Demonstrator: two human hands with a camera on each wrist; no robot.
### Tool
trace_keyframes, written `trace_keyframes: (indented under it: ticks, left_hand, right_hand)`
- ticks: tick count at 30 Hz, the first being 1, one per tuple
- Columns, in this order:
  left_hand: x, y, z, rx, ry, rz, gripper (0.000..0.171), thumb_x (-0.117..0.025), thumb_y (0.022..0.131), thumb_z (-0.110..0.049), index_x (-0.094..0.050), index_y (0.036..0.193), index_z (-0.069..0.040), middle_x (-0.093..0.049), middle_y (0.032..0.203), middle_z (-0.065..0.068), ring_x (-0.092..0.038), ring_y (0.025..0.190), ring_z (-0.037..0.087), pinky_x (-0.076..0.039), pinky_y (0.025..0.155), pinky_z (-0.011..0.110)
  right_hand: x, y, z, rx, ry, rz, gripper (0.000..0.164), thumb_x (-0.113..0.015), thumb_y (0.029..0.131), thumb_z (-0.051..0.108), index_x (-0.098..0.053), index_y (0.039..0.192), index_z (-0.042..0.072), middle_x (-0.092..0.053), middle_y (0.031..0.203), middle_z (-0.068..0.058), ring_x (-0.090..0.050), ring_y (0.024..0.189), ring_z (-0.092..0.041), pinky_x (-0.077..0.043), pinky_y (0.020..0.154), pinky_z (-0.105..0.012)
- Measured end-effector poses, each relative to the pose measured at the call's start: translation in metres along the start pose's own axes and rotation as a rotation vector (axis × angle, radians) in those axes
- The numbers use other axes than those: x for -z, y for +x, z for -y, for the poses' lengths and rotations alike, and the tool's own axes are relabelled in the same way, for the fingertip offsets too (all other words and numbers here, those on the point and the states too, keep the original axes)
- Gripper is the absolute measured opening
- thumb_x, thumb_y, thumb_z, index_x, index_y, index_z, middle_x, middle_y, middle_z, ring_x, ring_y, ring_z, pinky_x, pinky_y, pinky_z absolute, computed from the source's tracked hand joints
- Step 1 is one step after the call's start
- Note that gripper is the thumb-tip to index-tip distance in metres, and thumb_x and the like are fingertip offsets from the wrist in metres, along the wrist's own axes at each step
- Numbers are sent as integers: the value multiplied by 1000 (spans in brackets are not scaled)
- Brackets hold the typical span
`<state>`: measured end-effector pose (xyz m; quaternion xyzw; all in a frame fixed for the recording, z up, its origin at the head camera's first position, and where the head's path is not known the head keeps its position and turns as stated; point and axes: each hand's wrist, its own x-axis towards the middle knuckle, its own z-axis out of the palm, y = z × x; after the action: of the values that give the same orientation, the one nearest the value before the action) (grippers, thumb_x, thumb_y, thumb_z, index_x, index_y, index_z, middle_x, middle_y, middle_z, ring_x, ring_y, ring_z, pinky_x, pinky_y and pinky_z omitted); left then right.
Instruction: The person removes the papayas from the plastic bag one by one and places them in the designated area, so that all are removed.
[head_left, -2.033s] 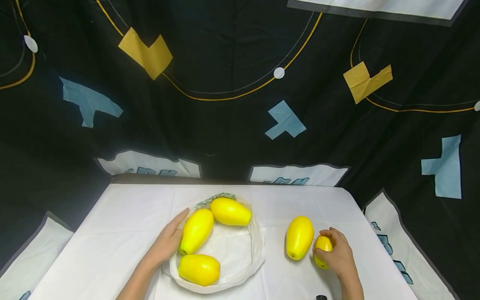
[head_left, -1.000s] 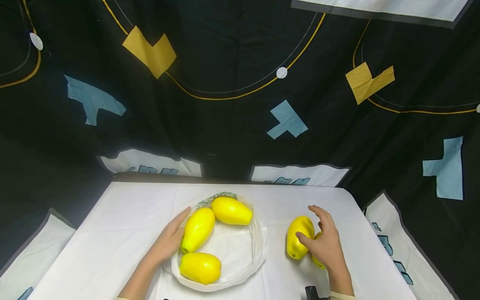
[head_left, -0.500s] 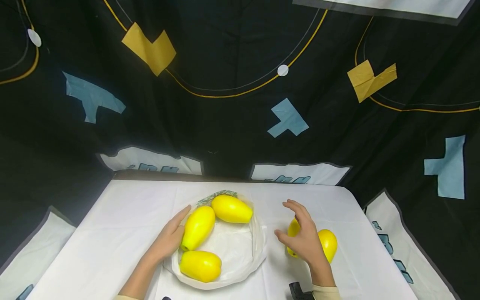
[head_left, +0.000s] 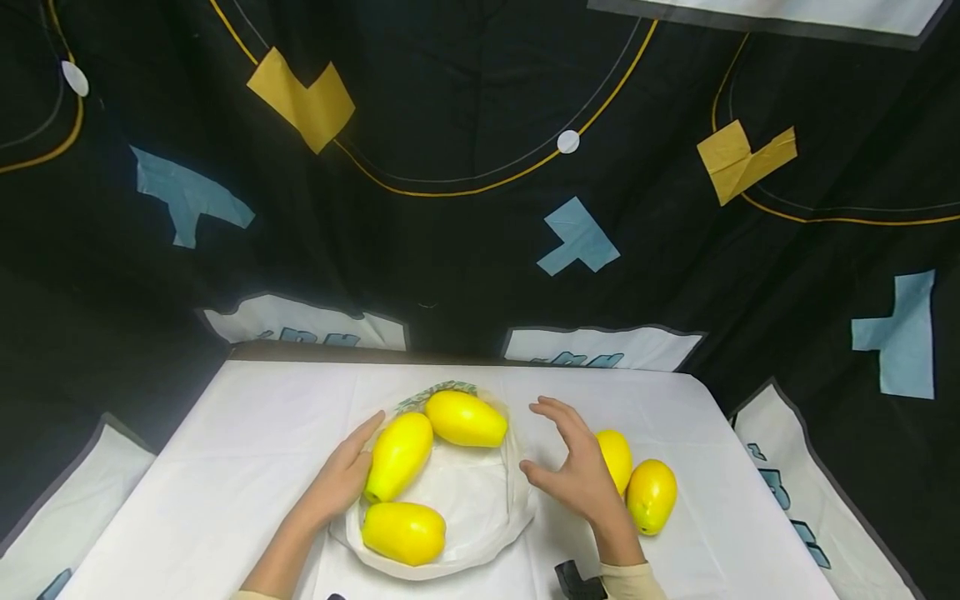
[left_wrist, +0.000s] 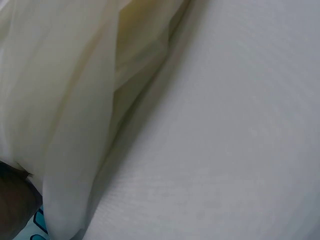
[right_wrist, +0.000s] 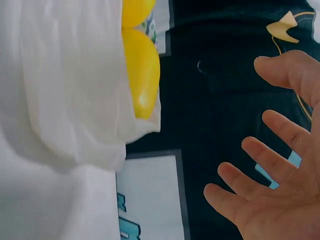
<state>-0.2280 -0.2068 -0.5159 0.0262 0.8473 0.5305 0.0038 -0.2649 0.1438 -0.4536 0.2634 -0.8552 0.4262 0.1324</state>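
A soft white cloth bag [head_left: 480, 546] lies with its mouth spread wide on the table, a green print at its far rim. Inside are three yellow, oblong, papaya-like fruits: one at the left [head_left: 399, 458], one at the back [head_left: 467, 419] and one at the front [head_left: 405, 533]. My left hand [head_left: 339, 483] rests along the bag's left side, fingers extended. My right hand [head_left: 573, 467] holds nothing; its fingers and thumb are spread near the bag's right rim. Behind its wrist lie two more yellow fruits, one partly hidden [head_left: 617, 457], the other nearer the right [head_left: 652, 497].
The white-covered table [head_left: 262, 417] ends at a black cloth backdrop [head_left: 450, 275] with yellow and blue patches. A black device [head_left: 579, 581] sits at my right sleeve. In the left wrist view, folds of the white bag [left_wrist: 75, 100] stand over the tabletop.
My right hand has let go of the rightmost fruit and moved left, past the other loose fruit, to near the bag. My left hand stays at the bag's side.
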Motion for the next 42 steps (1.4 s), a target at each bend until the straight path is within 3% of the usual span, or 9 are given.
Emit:
trace_keyframes:
  ticks: [7,13,19,27,34,42]
  left_hand:
    - [0,0,0,-4,6,4,56,-31,101,-6,-23,156,-14,-22,160,8,-16,147,32,-13,117,54]
    - [-1,0,0,-4,-4,7,56,-31,101,-6,-24,156,-15,-22,160,8,-16,147,31,-12,118,54]
    - [-1,0,0,-6,-20,8,56,-32,101,-6,-25,155,-15,-23,160,8,-16,147,31,-11,117,54]
    - [-1,-2,0,-17,-22,1,55,-32,101,-5,-25,155,-13,-23,160,9,-16,147,32,-11,117,54]
    - [0,-2,0,-20,-10,-3,56,-32,100,-3,-25,155,-12,-23,160,10,-16,146,32,-12,117,55]
    - [0,-2,-1,-13,-10,-5,56,-32,100,-3,-26,155,-12,-23,160,9,-16,146,32,-12,117,55]
  right_hand:
    - [-16,3,12,78,17,61,68,-82,71,15,-56,134,21,-49,143,5,-44,133,-17,-43,104,-51]
    - [-30,4,24,99,46,105,69,-83,70,16,-56,133,25,-47,142,13,-43,133,-12,-42,106,-46]
    - [-41,4,31,99,98,163,69,-83,70,15,-56,134,23,-50,140,11,-42,133,-10,-42,107,-44]
    - [-55,4,41,130,137,242,68,-80,73,17,-53,133,35,-49,138,16,-44,130,-8,-44,105,-40]
    - [-66,5,48,239,185,261,65,-79,72,15,-56,130,31,-56,134,8,-49,125,-11,-45,104,-37]
    - [-76,5,55,251,204,341,59,-78,73,13,-59,126,28,-56,132,13,-50,123,-9,-46,103,-36]
